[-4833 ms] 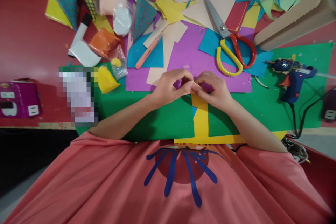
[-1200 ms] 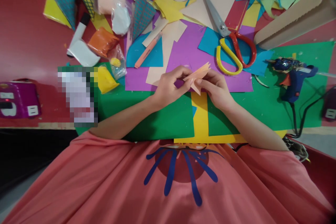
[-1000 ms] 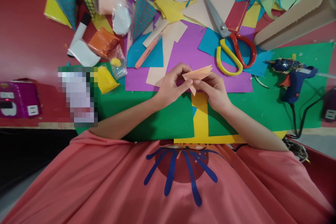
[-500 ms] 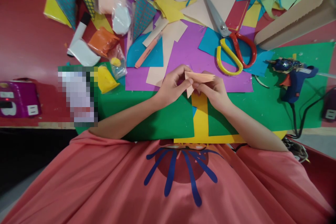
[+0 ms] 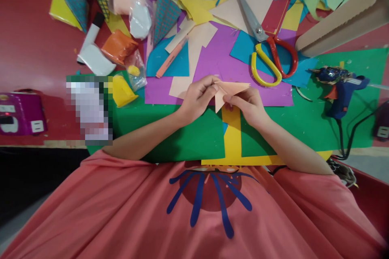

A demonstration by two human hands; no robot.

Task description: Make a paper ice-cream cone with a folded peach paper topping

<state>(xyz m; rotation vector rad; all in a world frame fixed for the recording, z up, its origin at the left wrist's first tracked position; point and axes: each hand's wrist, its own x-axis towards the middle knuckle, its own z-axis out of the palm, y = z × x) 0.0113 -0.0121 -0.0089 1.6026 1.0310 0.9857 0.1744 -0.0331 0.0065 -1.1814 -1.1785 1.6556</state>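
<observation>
In the head view, the person holds a piece of folded peach paper [image 5: 233,88] below and to the left of the scissors [image 5: 259,33], near their yellow handle. The left hand [image 5: 196,101] pinches its left end in a narrow grip, thumb against fingers. The right hand [image 5: 252,105] has its thumb on the paper's lower part; its other fingers are partly hidden behind. One point of the paper aims down, another to the right.

The scissors lie with blades pointing up and to the left, handles partly on a blue piece of paper [image 5: 240,44]. Left of them are the peach marker [image 5: 172,57], an orange packet [image 5: 119,46] and a teal patterned cone [image 5: 165,18]. The purple sheet [image 5: 212,60] spreads to their lower left, while a yellow strip [image 5: 232,135] runs below them over the green sheet [image 5: 179,139]. The blue glue gun [image 5: 343,97] sits to their right.
</observation>
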